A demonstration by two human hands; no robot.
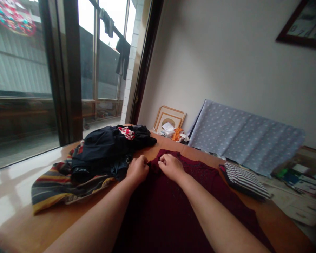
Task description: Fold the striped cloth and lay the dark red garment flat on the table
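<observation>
A dark maroon shirt (168, 211) lies spread over the wooden table, its far edge near my two hands. My left hand (138, 168) is closed on the cloth at the far left of the shirt. A short way to the right, my right hand (171, 166) pinches the shirt close to its far edge. Dark patterning shows on the cloth right of my right hand. Left of my left hand lies a heap of dark clothes (102, 146), with a red and white cloth (126, 133) on top and a striped garment (52, 186) beneath.
Folded black-and-white striped clothing (246, 181) sits at the table's right side. Beyond the wooden table (79, 225), a grey-blue dotted cloth (242, 133) covers something by the wall. A picture frame (158, 117) leans there too. Glass doors (65, 70) stand at left.
</observation>
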